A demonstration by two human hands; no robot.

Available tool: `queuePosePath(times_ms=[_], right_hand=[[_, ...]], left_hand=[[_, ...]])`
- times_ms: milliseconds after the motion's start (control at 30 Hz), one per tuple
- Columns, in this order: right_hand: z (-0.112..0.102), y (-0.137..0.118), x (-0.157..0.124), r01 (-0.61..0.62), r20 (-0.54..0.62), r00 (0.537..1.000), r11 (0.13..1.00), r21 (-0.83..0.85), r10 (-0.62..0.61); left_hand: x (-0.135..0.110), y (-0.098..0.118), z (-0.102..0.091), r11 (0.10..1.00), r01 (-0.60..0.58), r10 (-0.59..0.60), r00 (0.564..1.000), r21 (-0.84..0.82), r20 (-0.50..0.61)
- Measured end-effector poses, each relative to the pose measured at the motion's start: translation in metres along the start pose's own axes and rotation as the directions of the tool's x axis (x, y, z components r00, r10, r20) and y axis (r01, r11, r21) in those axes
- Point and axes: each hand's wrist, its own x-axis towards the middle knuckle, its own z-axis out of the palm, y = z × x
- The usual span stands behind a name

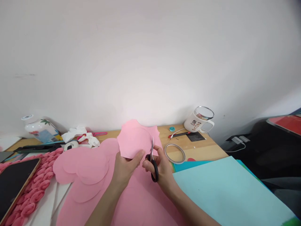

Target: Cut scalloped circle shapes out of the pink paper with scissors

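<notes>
**Black-handled metal scissors (152, 159) met a jagged-edged pink paper sheet (134, 141) above a light wooden desk (204, 149)**

Two bare hands held the centre of the scene; the left hand (127, 164) pinched the sheet's near edge, thumb on top and fingers tucked beneath, leaving no gap but the paper itself; the right hand (161, 168) curled round the one pair of scissors, thumb and fingers at the black loops, with the blades pointing away across the sheet's right-hand part; how wide the blades stood could not be told. The one sheet was raised over rounded pink paper cut-outs (92, 169), at least four, overlapping too closely for an exact count.

To the right lay one large light-blue paper sheet (225, 191), darker blue showing from beneath; near it were one pale ring-shaped roll (179, 162), one small round teal cap (172, 129), one flat black card (196, 137) and one white mug with black lettering (198, 122); to the left were one white bottle with a blue label (43, 131), crumpled white tissue (74, 133), one dark-screened phone (17, 182) and one chunky rose-pink mat (44, 175).

The desk adjoined a plain off-white wall (141, 62); two white plugs (236, 140) showed against a dark area at far right.
</notes>
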Motion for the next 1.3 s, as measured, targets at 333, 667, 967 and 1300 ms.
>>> queuePosePath(times_ms=[333,667,967,1300], right_hand=[[-0.002,0.007,0.001,0.012,-0.017,1.0,0.996,-0.083,-0.014],[0.005,-0.004,-0.004,-0.058,-0.009,0.998,0.988,-0.14,0.057],[-0.006,0.012,0.004,-0.023,0.043,0.999,0.999,-0.031,0.024],[-0.01,0.013,0.002,0.002,0.079,0.997,1.0,-0.021,0.0]], left_hand=[[0.001,0.0,-0.001,0.998,0.007,-0.005,1.0,-0.058,0.029],[0.0,-0.001,0.004,0.987,0.063,-0.051,0.995,-0.145,0.086],[-0.001,0.006,0.004,0.996,0.085,-0.085,0.996,-0.018,0.012],[0.0,0.007,0.002,0.995,0.099,-0.097,0.993,-0.024,0.063]])
